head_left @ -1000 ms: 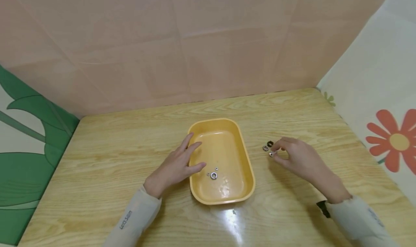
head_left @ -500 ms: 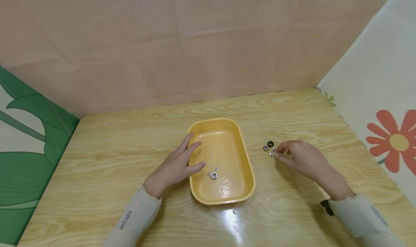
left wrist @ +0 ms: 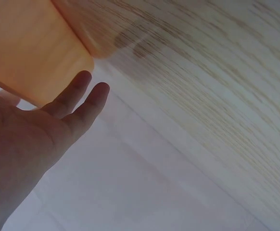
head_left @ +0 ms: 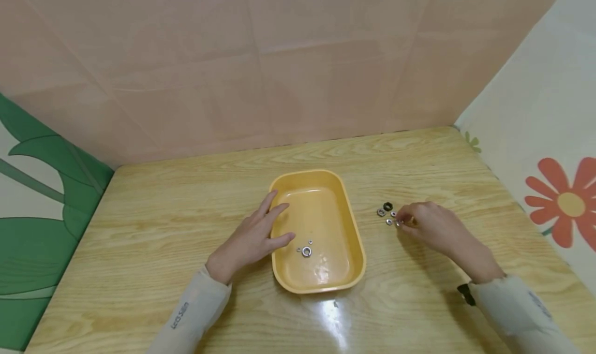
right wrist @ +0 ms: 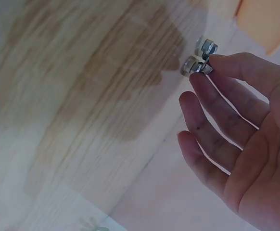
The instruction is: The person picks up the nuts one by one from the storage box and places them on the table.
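My right hand (head_left: pixel 433 230) is low over the table at the right, pinching a small metal nut (head_left: pixel 398 222) between thumb and fingertips. In the right wrist view, the nut (right wrist: pixel 205 68) shows at the tips of thumb and forefinger, the other fingers loosely bent. Just left of these fingertips lie a dark nut (head_left: pixel 388 206), a larger silver nut (head_left: pixel 381 212) and smaller silver nuts (head_left: pixel 389 222). My left hand (head_left: pixel 247 240) rests at the left rim of a yellow tray (head_left: pixel 361 255), fingers spread over its edge. In the tray lie a large nut (head_left: pixel 306 251) and two tiny ones (head_left: pixel 310 241).
The wood-grain table (head_left: pixel 186 204) runs back to a pinkish cloth backdrop (head_left: pixel 326 74). A white sheet with a red flower (head_left: pixel 571 204) borders it on the right, and a green leaf print (head_left: pixel 37 250) on the left.
My right hand has shifted slightly right, uncovering small nuts that its fingers hid before. The left hand, the tray and the nuts inside it have stayed put.
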A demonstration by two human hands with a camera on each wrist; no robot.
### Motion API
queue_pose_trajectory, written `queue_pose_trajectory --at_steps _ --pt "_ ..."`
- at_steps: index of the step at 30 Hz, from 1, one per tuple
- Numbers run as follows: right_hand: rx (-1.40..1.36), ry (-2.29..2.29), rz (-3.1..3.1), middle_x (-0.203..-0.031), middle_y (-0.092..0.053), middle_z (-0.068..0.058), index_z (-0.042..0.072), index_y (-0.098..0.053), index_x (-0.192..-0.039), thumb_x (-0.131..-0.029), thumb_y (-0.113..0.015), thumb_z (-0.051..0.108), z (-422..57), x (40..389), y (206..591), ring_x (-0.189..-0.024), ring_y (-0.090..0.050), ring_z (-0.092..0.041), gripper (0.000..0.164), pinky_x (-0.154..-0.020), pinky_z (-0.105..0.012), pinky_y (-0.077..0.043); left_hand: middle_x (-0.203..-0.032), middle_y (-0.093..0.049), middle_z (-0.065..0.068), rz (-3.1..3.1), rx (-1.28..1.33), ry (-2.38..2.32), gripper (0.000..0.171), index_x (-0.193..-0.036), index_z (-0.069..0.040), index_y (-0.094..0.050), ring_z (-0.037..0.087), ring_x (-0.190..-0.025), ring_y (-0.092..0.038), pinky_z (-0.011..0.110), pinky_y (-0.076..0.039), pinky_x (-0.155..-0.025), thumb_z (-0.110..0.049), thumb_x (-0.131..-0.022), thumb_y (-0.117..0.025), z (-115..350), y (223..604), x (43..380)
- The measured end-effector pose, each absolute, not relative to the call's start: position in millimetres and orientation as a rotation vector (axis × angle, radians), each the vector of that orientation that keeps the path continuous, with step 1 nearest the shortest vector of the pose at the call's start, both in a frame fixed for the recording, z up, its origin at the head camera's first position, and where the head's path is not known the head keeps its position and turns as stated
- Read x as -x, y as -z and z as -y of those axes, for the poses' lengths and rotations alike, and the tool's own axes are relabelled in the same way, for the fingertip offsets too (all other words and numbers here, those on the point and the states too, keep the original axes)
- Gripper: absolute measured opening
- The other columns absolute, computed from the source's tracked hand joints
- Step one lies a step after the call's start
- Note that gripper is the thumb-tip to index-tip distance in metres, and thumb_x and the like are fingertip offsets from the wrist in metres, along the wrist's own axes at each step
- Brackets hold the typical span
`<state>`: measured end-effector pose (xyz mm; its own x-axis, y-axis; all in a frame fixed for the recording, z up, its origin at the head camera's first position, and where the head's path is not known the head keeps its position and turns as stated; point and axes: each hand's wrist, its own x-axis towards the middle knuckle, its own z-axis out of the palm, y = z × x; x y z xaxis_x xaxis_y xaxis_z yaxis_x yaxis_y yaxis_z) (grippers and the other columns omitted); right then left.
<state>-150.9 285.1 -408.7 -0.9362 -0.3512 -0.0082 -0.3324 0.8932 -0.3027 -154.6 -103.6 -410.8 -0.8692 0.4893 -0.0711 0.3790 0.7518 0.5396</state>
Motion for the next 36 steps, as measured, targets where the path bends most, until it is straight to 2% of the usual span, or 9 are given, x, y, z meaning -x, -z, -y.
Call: queue_pose_trajectory --at_steps 12,22,31,36 --pt "0.512 0.442 -2.971 -0.082 -0.073 -0.001 0.008 -0.076 -0.093 -0.085 -0.073 0.010 -282 155 409 -0.072 -0.066 -0.015 0.008 -0.062 -0.038 -0.054 -0.168 -0.005 0.008 -2.739 -0.677 -0.788 0.071 -0.153 -0.018 -0.037 0.041 -0.142 -0.038 0.059 -0.036 -0.111 -0.052 -0.095 -0.060 104 410 154" --pt "0.522 0.494 -2.958 -0.086 -0.074 -0.004 0.006 -0.075 -0.097 -0.086 -0.071 0.009 -283 158 410 -0.076 -0.068 -0.019 0.012 -0.066 -0.040 -0.056 -0.168 -0.006 0.008 -2.750 -0.698 -0.790 0.071 -0.152 -0.017 -0.038 0.040 -0.141 -0.040 0.059 -0.037 -0.111 -0.052 -0.095 -0.060 104 411 154" --pt "0.665 0.709 -3.095 -0.099 -0.076 -0.008 0.006 -0.074 -0.103 -0.089 -0.072 0.010 -271 154 401 -0.079 -0.069 -0.019 0.015 -0.065 -0.036 -0.055 -0.168 -0.005 0.008 -2.743 -0.694 -0.790 0.071 -0.153 -0.017 -0.038 0.040 -0.143 -0.037 0.059 -0.035 -0.112 -0.051 -0.095 -0.060 104 410 155" --pt "0.751 0.728 -3.166 -0.097 -0.076 -0.007 0.007 -0.075 -0.101 -0.087 -0.074 0.010 -262 153 400 -0.080 -0.069 -0.020 0.014 -0.065 -0.034 -0.053 -0.168 -0.006 0.008 -2.741 -0.687 -0.788 0.071 -0.153 -0.017 -0.038 0.041 -0.143 -0.037 0.060 -0.035 -0.112 -0.052 -0.095 -0.060 104 409 154"
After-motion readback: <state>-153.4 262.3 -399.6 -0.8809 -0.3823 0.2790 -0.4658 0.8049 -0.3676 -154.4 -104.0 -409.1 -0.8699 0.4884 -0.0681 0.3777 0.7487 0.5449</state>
